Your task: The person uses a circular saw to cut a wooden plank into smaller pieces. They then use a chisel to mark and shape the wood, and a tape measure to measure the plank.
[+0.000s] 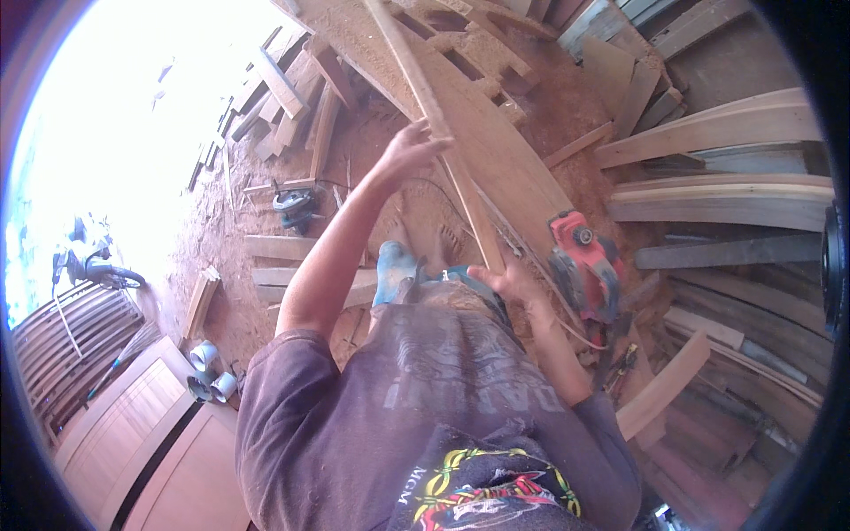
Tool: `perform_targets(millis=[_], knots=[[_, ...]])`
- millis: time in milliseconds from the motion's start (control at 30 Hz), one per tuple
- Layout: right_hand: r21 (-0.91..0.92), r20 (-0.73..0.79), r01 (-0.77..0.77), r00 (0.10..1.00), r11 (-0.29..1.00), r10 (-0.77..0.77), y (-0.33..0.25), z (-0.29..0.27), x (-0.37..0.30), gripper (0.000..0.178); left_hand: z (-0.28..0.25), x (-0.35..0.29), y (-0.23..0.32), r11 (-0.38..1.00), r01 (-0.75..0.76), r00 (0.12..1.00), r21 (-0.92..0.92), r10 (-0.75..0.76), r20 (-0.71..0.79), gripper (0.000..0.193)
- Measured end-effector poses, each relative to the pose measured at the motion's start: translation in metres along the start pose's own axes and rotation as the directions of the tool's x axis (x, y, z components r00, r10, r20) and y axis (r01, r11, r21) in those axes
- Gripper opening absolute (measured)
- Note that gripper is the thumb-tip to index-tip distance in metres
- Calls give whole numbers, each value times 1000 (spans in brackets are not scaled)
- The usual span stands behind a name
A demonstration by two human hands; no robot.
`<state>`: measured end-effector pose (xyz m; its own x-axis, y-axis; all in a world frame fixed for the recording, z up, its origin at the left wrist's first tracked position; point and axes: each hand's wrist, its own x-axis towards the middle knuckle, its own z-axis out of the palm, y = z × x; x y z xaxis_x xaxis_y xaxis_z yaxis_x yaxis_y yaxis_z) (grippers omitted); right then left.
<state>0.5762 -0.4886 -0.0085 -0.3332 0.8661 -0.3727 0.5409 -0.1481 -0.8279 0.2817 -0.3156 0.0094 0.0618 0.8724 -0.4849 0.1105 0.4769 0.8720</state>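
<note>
A long, narrow wooden strip (467,199) runs slantwise from near my waist up past the top edge of the view. My right hand (513,285) is closed around its near end. Farther along, my left hand (414,152) has its fingers bent loosely about the strip. Beneath and to the right of it lies a wide, dusty wooden board (506,164). A red and black electric planer (584,257) rests at the board's near right end, just beyond my right hand, with a cord beside it.
Thick blocks with cut slots (465,62) sit at the board's far end. Curved timbers (722,199) are stacked at right. A teal power tool (294,205) and offcuts (282,84) lie on the sawdust-covered floor. Wooden door panels (164,425) stand at lower left, near a motorbike (97,265).
</note>
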Motion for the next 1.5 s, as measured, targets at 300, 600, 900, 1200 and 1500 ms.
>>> perform_targets(millis=[300, 600, 900, 1200, 1500], knots=[[781, 275, -382, 921, 494, 277, 17, -7, 0, 54, 45, -51, -64, 951, -127, 938, -283, 22, -347, 37], [706, 147, -262, 963, 658, 226, 0, -12, -15, 71, 51, -77, -120, 865, 134, 967, -484, -221, -128, 39], [652, 41, -154, 985, 743, 169, -38, 5, -37, 80, 22, -1, -64, 827, 107, 992, -552, -125, 4, 58], [146, -354, -151, 915, 978, 194, -79, 41, -74, 76, 18, 47, -32, 603, 264, 964, -753, -131, 232, 72], [542, -608, 211, 767, 813, 206, -105, 44, -118, 48, 43, 16, -5, 636, 149, 972, -757, 44, 229, 70]])
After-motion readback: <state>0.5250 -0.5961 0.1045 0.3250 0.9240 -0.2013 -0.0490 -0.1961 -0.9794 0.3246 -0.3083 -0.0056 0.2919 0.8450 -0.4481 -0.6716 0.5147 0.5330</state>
